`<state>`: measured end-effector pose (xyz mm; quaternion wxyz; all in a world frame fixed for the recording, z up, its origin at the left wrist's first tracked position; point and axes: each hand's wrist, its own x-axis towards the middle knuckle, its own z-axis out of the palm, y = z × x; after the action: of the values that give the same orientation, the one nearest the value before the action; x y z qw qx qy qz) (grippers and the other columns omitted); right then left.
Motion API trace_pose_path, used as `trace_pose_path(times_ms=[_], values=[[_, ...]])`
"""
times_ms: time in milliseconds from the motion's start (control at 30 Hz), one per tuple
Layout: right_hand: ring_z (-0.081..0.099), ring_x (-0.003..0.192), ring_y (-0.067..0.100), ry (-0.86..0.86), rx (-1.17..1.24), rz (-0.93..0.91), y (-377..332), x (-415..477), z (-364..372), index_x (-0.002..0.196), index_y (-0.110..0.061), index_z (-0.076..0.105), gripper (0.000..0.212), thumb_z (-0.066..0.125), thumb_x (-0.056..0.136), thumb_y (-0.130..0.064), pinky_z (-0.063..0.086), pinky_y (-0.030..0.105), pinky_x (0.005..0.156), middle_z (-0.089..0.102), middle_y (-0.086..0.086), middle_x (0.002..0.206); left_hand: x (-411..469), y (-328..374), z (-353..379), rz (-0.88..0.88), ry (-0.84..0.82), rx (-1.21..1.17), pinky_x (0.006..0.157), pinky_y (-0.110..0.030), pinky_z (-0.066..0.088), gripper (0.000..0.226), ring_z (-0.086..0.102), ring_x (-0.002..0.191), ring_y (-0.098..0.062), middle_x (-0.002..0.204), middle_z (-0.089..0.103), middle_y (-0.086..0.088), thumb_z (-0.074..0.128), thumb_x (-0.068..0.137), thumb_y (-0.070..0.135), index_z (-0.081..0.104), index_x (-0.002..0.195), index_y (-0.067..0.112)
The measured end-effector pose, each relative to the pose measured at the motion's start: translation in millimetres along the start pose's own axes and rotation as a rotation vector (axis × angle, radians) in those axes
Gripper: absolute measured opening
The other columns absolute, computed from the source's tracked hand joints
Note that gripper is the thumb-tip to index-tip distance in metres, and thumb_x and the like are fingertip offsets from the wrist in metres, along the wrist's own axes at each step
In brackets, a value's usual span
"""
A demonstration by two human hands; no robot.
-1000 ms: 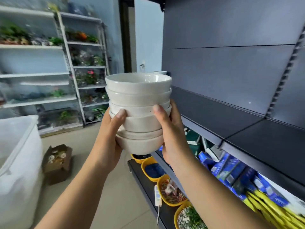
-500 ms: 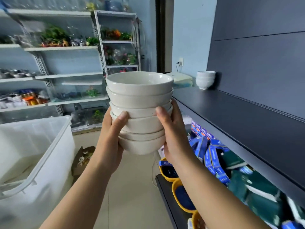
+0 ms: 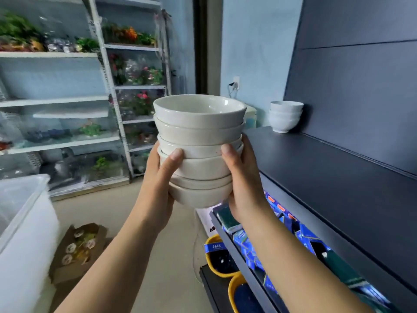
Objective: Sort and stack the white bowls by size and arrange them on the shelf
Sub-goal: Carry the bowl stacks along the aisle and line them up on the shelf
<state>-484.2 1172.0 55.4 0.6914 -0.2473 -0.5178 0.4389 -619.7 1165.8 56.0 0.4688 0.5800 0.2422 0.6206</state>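
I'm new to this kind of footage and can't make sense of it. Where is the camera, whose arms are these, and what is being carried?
There is no machine here. The single view comes from a camera worn on a person's head, looking forward and down, so the two bare arms belong to the wearer. The left hand and the right hand clasp a stack of white bowls from either side, held in the air. To the right runs a dark shelf; at its far end a smaller stack of white bowls stands on it. Under that shelf lie blue packets and yellow bowls. The white racks behind hold plants and flowers.
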Motion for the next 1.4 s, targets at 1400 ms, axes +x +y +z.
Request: trace_pose_path(times_ms=[1400], values=[[0.052, 0.101, -0.018, 0.788, -0.703, -0.156, 52, 179, -224, 0.12, -0.033, 0.031, 0.092, 0.066, 0.047, -0.077, 0.042, 0.005, 0.082, 0.046, -0.019, 0.12, 311, -272, 166, -0.252, -0.962, -0.325, 0.114, -0.046, 0.024, 0.105, 0.033, 0.137, -0.015, 0.148, 0.035, 0.002, 0.067, 0.064, 0.07, 0.021, 0.144, 0.02]])
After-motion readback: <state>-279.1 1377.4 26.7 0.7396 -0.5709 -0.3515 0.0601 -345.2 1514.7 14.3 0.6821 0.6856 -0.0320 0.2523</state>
